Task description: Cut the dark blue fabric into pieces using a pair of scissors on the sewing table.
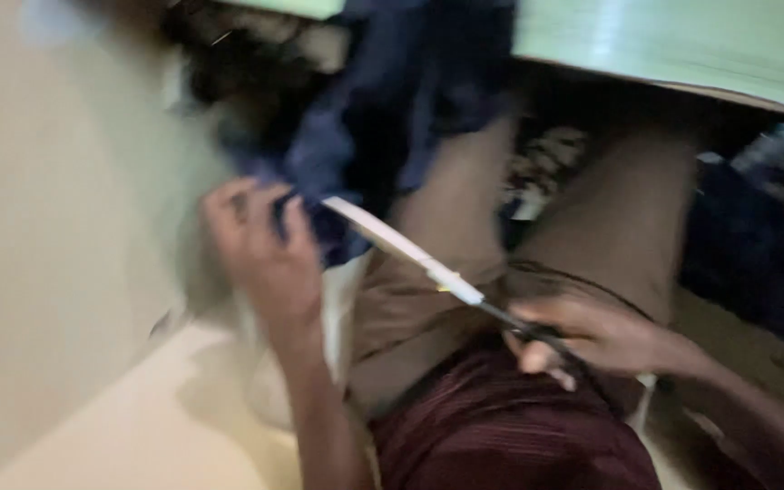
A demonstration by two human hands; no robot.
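The picture is blurred by motion. My left hand (265,249) grips a bunch of dark blue cloth (383,109) that hangs down over my lap. My right hand (592,336) is closed around the dark handles of a pair of scissors (410,249), whose long pale blades point up and left toward the cloth near my left hand. I am seated, with my legs in brown trousers (446,209) and a maroon shirt (501,426) below.
A pale green tabletop (682,45) runs along the top right, with dark clutter (755,236) under it on the right. A cream wall (47,227) fills the left. A white seat edge (265,390) shows under my left arm.
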